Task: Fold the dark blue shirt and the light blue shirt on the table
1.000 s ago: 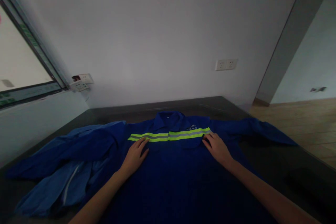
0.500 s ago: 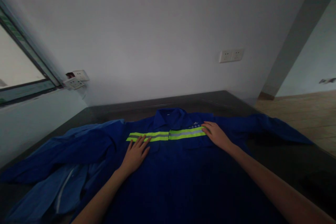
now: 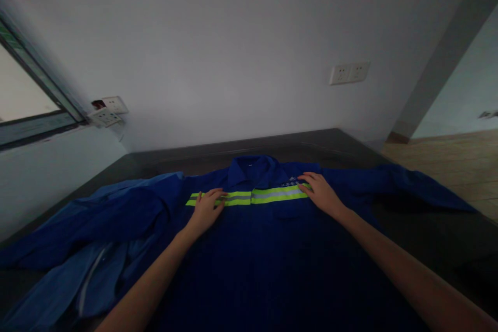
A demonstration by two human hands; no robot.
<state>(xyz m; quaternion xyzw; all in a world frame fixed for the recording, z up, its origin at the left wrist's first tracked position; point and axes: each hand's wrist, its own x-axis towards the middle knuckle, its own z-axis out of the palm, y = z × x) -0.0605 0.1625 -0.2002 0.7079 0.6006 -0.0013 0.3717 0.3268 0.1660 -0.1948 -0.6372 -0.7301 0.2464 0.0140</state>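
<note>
Blue cloth is making up a jacket (image 3: 252,249) that is lying spread on the dark table (image 3: 330,140), collar far. Left hand (image 3: 206,208) and right hand (image 3: 319,193) are resting at its yellow-green band (image 3: 278,194), fingers loosely apart (no fold is visibly being pinched). Uneven pulling could be skewing that band; the right sleeve (image 3: 420,184), nearing the table's edge, could be slipping off; the left sleeve (image 3: 116,212) could be dragging the paler garment (image 3: 46,295) beneath.
</note>
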